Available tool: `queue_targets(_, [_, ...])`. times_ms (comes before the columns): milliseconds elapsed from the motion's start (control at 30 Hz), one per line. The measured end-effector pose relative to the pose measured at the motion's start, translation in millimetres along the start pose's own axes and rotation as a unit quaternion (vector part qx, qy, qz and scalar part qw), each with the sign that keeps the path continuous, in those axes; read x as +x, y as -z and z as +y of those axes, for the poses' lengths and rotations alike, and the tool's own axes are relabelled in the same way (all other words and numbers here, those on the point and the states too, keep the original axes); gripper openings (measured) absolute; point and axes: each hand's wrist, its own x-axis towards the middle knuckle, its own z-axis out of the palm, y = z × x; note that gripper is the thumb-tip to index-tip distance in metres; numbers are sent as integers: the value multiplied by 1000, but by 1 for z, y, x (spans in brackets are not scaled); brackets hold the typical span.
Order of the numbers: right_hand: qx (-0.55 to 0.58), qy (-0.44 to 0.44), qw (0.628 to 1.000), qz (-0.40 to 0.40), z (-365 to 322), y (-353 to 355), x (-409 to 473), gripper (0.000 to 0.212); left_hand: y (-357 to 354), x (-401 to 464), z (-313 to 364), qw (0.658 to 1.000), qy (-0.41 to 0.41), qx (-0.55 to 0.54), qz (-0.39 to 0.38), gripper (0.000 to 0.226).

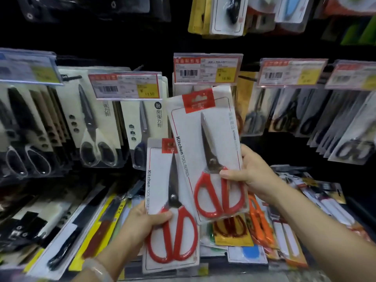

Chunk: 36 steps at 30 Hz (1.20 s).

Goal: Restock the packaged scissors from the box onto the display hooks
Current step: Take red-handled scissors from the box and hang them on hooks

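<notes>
My right hand (247,171) grips a white carded pack of red-handled kitchen scissors (207,151) by its right edge, thumb on the front. The pack's red top tab sits just below a price tag (205,68) on a display hook. My left hand (142,222) holds a second, identical pack of red scissors (171,216) lower and to the left, thumb pressed on its front. The hook itself is hidden behind the tag and the raised pack. No box shows in the view.
Packs of black and white scissors (95,123) hang on hooks to the left, dark-handled ones (289,117) to the right. Below, a sloped shelf holds knives (97,226), orange scissors (258,222) and other packs. More goods hang above (225,15).
</notes>
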Motion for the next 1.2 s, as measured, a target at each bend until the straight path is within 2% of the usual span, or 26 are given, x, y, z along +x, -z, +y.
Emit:
queue_targets(100, [21,45,999,0,-10,-7,10,60,1,-6,1,1000,-9,-11,26,40])
queue_targets(200, [42,63,997,12,-16,-13,17,56,0,-15,1,999,-15,-11,30,52])
queue_targets(367, [52,52,997,14,-10,-20,18,45,0,-21,-3,999,-14,15,26,41])
queue_targets(533, [54,31,998,24,-7,-19,18,45,3,-22,-5,999,-13,31,27,45])
queue_targets(667, [48,32,998,32,-9,-27,22,46,11,-16,-9,998,-17,20,54,29])
queue_targets(800, [99,38,994,18,-2,-40,20,43,21,-12,-13,998,-19,10,61,33])
queue_targets(900, [148,34,987,45,2,-42,19,40,28,-11,-18,998,-17,15,65,30])
queue_targets(1033, [86,19,994,66,1,-30,33,44,32,-11,-19,997,-13,15,70,33])
queue_targets(1200, [-6,-22,999,28,-3,-16,63,45,35,-8,-18,997,-10,3,72,33])
